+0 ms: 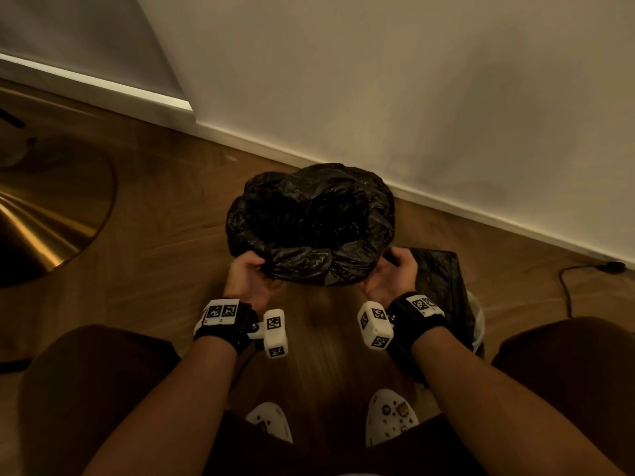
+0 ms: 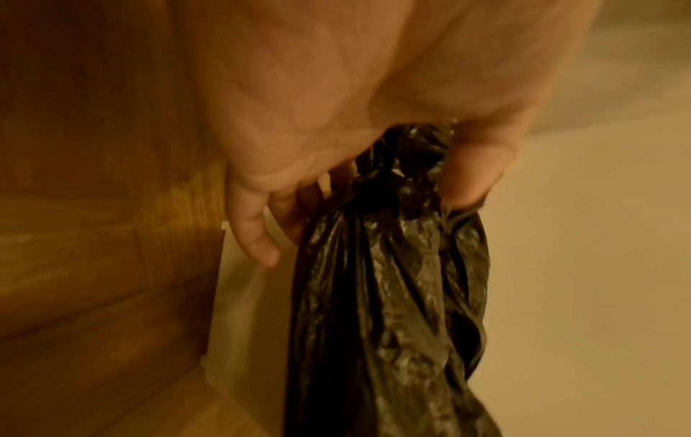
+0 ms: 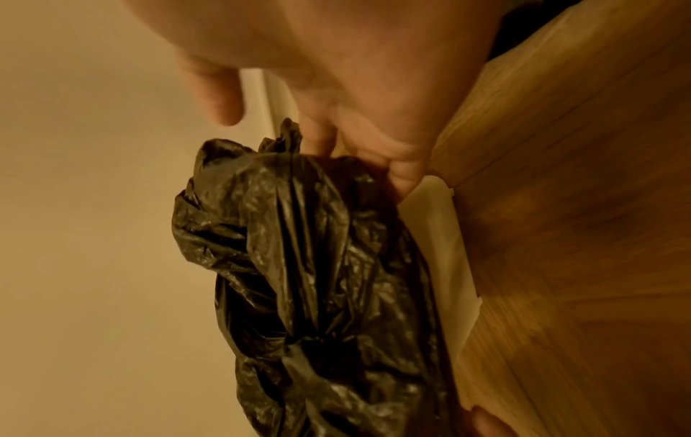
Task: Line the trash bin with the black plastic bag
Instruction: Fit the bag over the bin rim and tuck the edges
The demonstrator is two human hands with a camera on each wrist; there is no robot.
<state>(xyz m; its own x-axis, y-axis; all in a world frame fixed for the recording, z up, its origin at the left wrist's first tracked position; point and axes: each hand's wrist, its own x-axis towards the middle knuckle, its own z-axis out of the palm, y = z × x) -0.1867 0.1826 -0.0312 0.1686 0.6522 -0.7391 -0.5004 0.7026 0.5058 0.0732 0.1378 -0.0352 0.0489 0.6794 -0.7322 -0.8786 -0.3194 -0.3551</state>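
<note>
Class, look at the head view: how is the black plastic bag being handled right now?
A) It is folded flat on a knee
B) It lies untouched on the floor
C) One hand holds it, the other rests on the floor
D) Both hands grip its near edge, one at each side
D: the left hand and the right hand each grip the near edge of the black plastic bag, whose mouth is spread open.

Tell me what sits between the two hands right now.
In the head view, only the near edge of the black plastic bag spans from the left hand to the right hand; each grips a bunched corner. The bin itself is hidden.
</note>
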